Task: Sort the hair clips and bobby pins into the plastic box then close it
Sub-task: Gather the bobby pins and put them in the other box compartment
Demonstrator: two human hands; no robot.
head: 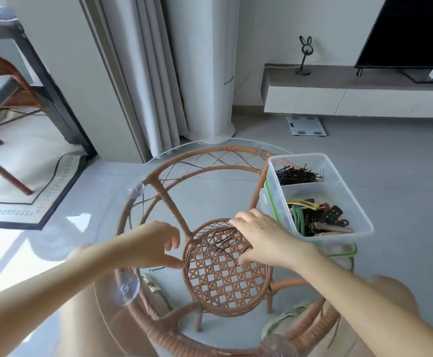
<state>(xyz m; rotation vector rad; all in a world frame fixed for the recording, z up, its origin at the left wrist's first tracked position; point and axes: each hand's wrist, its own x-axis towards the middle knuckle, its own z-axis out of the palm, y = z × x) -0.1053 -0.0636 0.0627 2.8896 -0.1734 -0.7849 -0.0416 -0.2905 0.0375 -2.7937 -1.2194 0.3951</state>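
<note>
The left hand (158,244) is hovering over the glass tabletop (102,202), fingers curling loosely and holding nothing, a single bobby pin (158,268) lying just beside its thumb; the right hand (264,238) is spreading wide, fingers resting over the loose bobby pins (223,246) on the glass; just beyond, the plastic box (364,225) is standing open, its green-edged lid (344,252) showing beneath; hair clips (318,217) are lying in the near compartment, sorted bobby pins (297,175) in the far one.
</note>
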